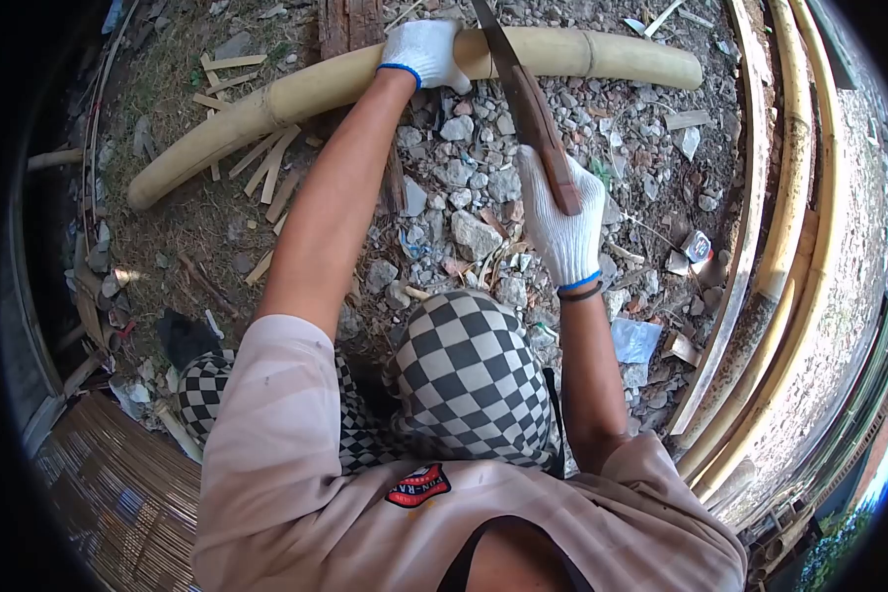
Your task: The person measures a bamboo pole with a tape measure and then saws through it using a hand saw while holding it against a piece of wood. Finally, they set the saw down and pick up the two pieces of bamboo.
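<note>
A thick pale bamboo pole lies across the upper part of the head view, over a reddish-brown wooden block. My left hand, in a white glove with a blue cuff, is wrapped over the top of the pole near its middle. My right hand, gloved the same way, is closed round the wooden handle of a saw. The saw's dark blade crosses the pole just right of my left hand. Whether its teeth have cut into the bamboo cannot be made out.
Split bamboo strips lie on the ground at the left. Stones and rubble are below the pole. Long bamboo poles run along the right side. A woven bamboo mat is at the lower left.
</note>
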